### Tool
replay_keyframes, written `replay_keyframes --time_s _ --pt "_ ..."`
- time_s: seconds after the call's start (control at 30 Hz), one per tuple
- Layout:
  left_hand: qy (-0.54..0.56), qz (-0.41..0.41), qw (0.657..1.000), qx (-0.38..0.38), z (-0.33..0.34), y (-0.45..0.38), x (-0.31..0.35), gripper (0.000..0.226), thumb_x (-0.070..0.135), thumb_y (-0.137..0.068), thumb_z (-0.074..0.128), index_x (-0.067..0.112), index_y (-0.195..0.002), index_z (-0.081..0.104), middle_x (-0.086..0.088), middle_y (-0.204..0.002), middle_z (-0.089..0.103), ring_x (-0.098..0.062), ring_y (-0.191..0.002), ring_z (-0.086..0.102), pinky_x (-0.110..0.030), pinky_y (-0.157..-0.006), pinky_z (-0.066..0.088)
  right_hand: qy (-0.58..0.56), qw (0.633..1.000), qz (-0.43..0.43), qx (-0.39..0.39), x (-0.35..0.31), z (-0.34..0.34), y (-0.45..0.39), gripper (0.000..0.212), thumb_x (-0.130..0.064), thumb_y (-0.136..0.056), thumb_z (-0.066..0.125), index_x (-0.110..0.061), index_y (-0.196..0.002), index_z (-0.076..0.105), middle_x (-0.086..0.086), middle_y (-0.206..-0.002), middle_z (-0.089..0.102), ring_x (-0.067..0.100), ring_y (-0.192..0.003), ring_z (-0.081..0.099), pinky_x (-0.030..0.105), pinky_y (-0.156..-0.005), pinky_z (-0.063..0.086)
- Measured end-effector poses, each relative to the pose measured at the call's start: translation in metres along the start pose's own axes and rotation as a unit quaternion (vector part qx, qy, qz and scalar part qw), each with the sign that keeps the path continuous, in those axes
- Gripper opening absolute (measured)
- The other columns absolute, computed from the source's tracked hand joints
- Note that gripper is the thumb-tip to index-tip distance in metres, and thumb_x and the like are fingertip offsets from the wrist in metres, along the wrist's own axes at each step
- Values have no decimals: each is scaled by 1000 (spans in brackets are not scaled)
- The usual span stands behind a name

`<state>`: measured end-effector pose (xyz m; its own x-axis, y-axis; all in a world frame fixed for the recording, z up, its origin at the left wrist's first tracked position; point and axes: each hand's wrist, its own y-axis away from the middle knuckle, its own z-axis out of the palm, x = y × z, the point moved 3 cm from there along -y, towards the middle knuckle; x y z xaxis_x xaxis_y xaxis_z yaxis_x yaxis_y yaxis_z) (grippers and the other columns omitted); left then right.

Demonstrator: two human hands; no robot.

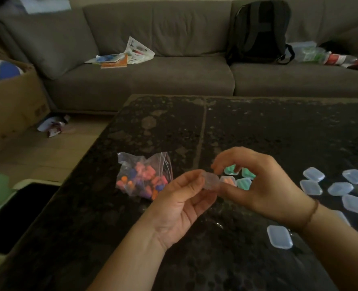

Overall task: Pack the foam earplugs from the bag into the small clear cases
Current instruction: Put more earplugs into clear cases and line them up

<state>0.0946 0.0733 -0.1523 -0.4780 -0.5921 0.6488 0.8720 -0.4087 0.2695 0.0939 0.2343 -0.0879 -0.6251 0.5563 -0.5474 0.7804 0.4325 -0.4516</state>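
A small clear case (211, 181) is held above the dark table (257, 127) between my left hand (182, 204) and my right hand (264, 185); both pinch it with their fingertips. Whether anything lies inside it, I cannot tell. The clear zip bag (144, 175) of pink, orange, blue and purple foam earplugs lies on the table just left of my hands. Behind my right hand sit several filled cases (244, 182) with green and orange earplugs. Several empty clear cases (313, 174) are scattered at the right, one nearer me (279, 236).
A grey sofa (152, 80) runs along the back, with papers (123, 56), a black backpack (260, 32) and plastic clutter on it. A cardboard box (12, 101) with a ball stands at the left on the floor. The table's left edge drops to the floor.
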Motion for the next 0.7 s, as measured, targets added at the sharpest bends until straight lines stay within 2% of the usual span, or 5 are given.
replay_keyframes --time_s 0.1,0.27,0.33,0.53,0.7 --pt "30 0 1000 -5 1 3 -2 28 9 -75 69 0 -100 77 -20 -103 77 -24 -87 78 -30 -68 63 28 998 -49 -1 -3 7 0 18 -27 -83 74 -17 -97 70 -12 -98 66 5 -93 65 24 -77 56" --pt "74 4 997 -7 2 7 0 42 15 -82 65 -3 -119 69 -23 -112 74 -26 -91 78 -32 -69 64 5 994 -86 67 -4 9 4 27 -17 -85 68 -17 -111 65 -8 -108 69 0 -103 65 18 -86 53" --pt "65 26 997 -8 2 7 3 35 11 -82 64 1 -115 69 -21 -107 76 -25 -88 78 -31 -67 63 4 993 -96 66 -3 12 7 31 -15 -84 69 -17 -115 63 -4 -115 67 3 -110 63 21 -91 52" --pt "-26 85 996 30 0 6 8 41 10 -77 72 6 -117 66 -15 -106 76 -24 -95 76 -30 -75 62 154 978 -110 85 -2 20 7 27 -24 -85 71 -14 -109 70 -1 -110 67 12 -102 62 37 -84 54" --pt "16 18 1000 5 4 12 3 49 43 -97 51 5 -115 76 -21 -117 73 -29 -107 73 -40 -92 59 -26 992 -31 119 -6 23 7 27 -25 -90 60 -24 -116 65 -13 -120 63 5 -120 56 24 -97 49"
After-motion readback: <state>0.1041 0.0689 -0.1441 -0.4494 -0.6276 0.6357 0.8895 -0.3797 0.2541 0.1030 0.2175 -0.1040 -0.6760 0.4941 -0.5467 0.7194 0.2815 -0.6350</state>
